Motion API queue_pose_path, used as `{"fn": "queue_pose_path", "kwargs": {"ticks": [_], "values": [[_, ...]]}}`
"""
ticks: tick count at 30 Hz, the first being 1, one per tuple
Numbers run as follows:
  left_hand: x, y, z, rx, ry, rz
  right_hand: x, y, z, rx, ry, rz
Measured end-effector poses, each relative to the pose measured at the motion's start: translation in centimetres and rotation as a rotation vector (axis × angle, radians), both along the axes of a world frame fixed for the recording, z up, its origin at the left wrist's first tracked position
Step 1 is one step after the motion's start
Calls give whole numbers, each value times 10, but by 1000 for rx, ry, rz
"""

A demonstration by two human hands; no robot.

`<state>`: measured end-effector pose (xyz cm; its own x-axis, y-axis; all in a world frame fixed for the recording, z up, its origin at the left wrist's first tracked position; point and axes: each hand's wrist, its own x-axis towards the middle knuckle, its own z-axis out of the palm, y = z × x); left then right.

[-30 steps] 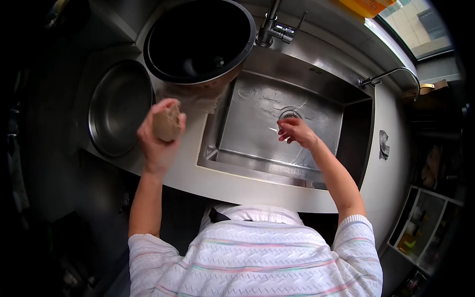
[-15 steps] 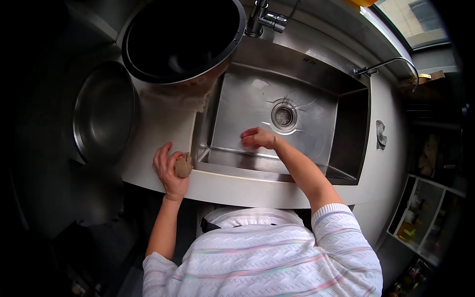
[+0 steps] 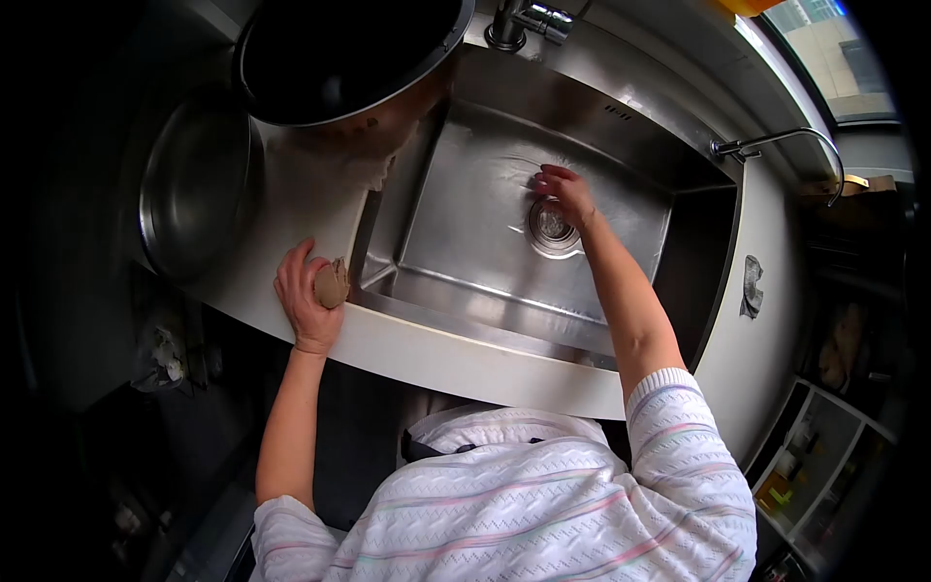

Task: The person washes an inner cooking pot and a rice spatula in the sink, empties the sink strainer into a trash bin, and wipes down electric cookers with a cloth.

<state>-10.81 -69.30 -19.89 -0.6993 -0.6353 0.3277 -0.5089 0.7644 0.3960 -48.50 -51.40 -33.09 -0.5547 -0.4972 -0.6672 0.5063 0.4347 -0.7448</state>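
A brownish, roundish object (image 3: 333, 283), perhaps a wadded cloth or sponge, is in my left hand (image 3: 306, 299), its thumb and fingers around it. That hand rests on the pale counter (image 3: 436, 361) by the sink's left front corner. Over the steel sink (image 3: 465, 233), my right hand (image 3: 566, 194) hangs just above the round drain (image 3: 553, 231). Its fingers are loosely bent and slightly apart, and nothing shows between them. Wet streaks mark the sink floor around the drain.
A large black-lined pot (image 3: 349, 58) stands at the back left, with a crumpled damp cloth (image 3: 369, 167) below it. Left of these lies a steel basin (image 3: 199, 189). A faucet (image 3: 529, 21) rises behind the sink, and a thin curved tap (image 3: 786, 138) at its right corner.
My left hand has come down from beside the basin to the counter with the brownish object. My right hand moved toward the sink's front left, then back to the drain.
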Motion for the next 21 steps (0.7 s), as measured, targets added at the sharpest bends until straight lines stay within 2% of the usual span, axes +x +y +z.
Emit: {"fn": "queue_pose_path", "kwargs": {"ticks": [6,9,11,13,15,18,21], "values": [[-3,2,0,-35,-44,16,-1,-6,-13,198,68,150],[-4,2,1,-47,-50,19,7,26,-18,342,-132,341],[-4,3,2,-52,-60,20,26,28,-20,238,-150,349],[-5,3,1,-61,-75,19,61,7,8,124,-148,406],[-5,3,0,-75,-82,22,92,-13,1,24,-199,476],[-6,4,2,-90,-88,15,107,-24,-13,39,-182,399],[-5,5,2,-84,-92,15,74,-4,-16,69,-143,268]]}}
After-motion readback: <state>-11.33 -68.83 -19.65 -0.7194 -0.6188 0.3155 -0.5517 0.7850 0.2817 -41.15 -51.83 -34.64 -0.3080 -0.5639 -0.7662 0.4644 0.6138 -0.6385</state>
